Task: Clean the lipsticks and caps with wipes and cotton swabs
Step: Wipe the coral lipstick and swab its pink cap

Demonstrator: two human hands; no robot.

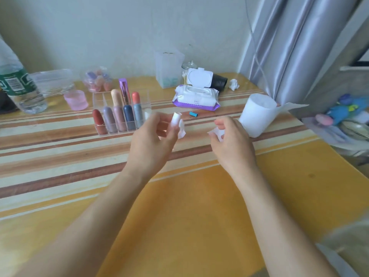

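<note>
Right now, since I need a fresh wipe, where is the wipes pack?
In the head view, the wipes pack lies just right of centre, lid open, between the clear lipstick organizer on its left and the white roll on its right.

Both hands are up over the striped table. The left hand pinches a small white tube, and the right hand curls round a crumpled wipe. Behind them stand lipsticks in a clear organizer, beside an open wipes pack and a loose blue cap.
</note>
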